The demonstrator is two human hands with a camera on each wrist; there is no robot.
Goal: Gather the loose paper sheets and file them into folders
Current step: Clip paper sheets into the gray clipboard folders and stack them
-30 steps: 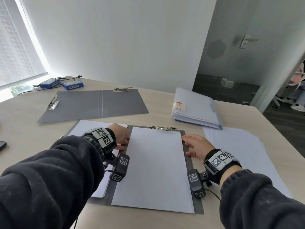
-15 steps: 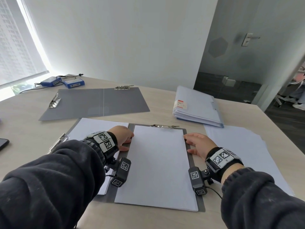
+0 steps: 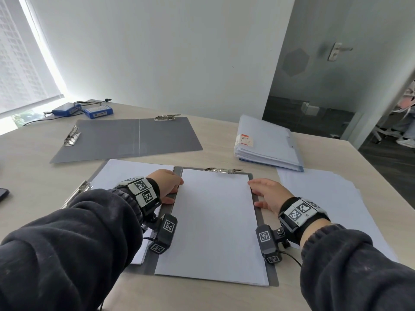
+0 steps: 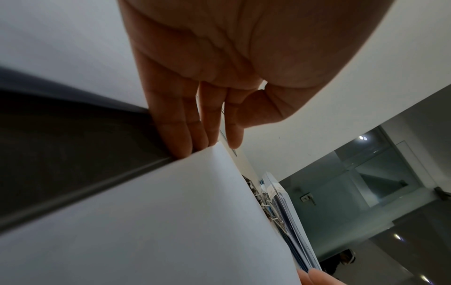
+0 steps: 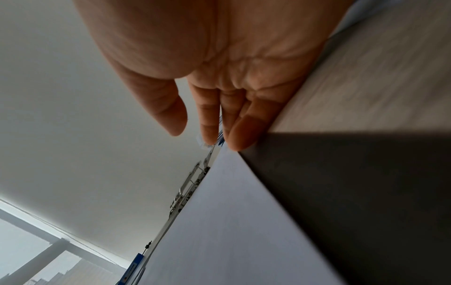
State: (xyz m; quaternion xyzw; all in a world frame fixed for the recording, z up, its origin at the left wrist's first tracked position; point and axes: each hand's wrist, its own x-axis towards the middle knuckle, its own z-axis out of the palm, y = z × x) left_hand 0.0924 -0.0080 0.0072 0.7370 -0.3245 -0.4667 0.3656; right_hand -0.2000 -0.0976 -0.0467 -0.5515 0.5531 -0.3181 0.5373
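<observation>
Left hand (image 3: 167, 184), right hand (image 3: 267, 194): fingers straight, seemingly touching paper stack (image 3: 215, 221) edges.

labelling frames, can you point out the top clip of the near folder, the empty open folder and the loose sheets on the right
top clip (image 3: 222, 170), head view, middle of the metal bar.
empty open folder (image 3: 125, 140), head view, bare grey inside.
loose sheets (image 3: 325, 198), head view, bare top sheet.

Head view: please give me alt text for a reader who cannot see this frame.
Two hands, the left hand and right hand, rest with straight fingers against the side edges of a paper stack lying under the clip of an open grey folder on a wooden table. Beyond lie an empty open folder, a stack of closed files and loose sheets.
</observation>
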